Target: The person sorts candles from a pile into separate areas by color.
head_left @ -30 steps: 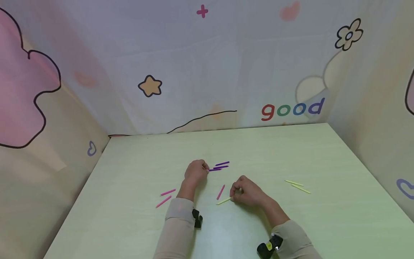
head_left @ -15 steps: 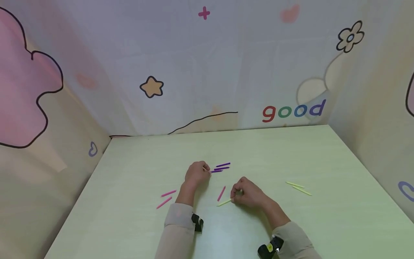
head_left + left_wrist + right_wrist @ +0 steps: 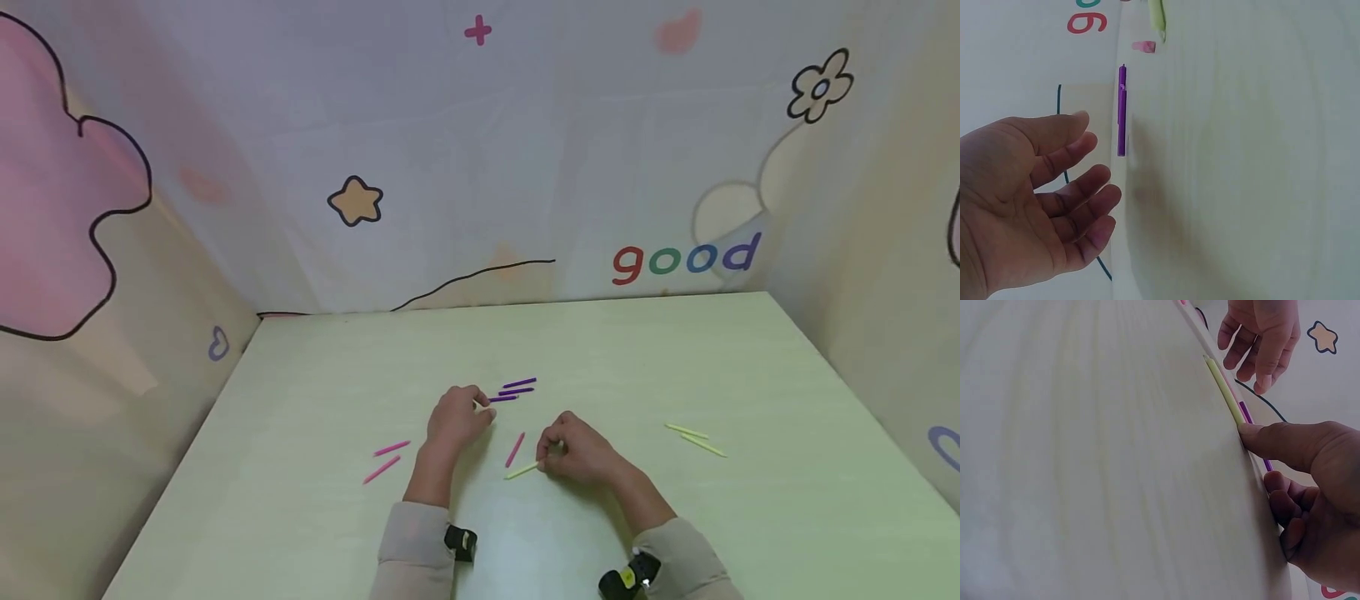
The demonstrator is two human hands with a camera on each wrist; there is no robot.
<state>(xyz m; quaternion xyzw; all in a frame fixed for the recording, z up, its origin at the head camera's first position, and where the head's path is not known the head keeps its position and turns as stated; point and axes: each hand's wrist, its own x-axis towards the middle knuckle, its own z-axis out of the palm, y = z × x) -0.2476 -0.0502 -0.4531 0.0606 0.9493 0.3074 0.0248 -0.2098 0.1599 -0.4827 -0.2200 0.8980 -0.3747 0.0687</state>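
My left hand hovers at the left ends of three purple sticks, its fingers apart and loosely bent. Nothing lies between its thumb and fingertips in the left wrist view. My right hand pinches the near end of a thin yellow-green stick with a narrow tip, thumb on top and the other fingers curled under. That stick points left, low at the tabletop. Just beyond its tip, a pink stick lies slanted on the table. The purple sticks lie nearly parallel, close together.
Two more pink sticks lie on the pale table left of my left forearm. At the right are two yellow-green sticks, side by side. A printed cloth backdrop rises behind the table and along both sides.
My left hand has let go of the nearest purple stick; its fingers have spread and it has drawn back slightly. The right hand keeps its pinch on the yellow-green stick, almost still.
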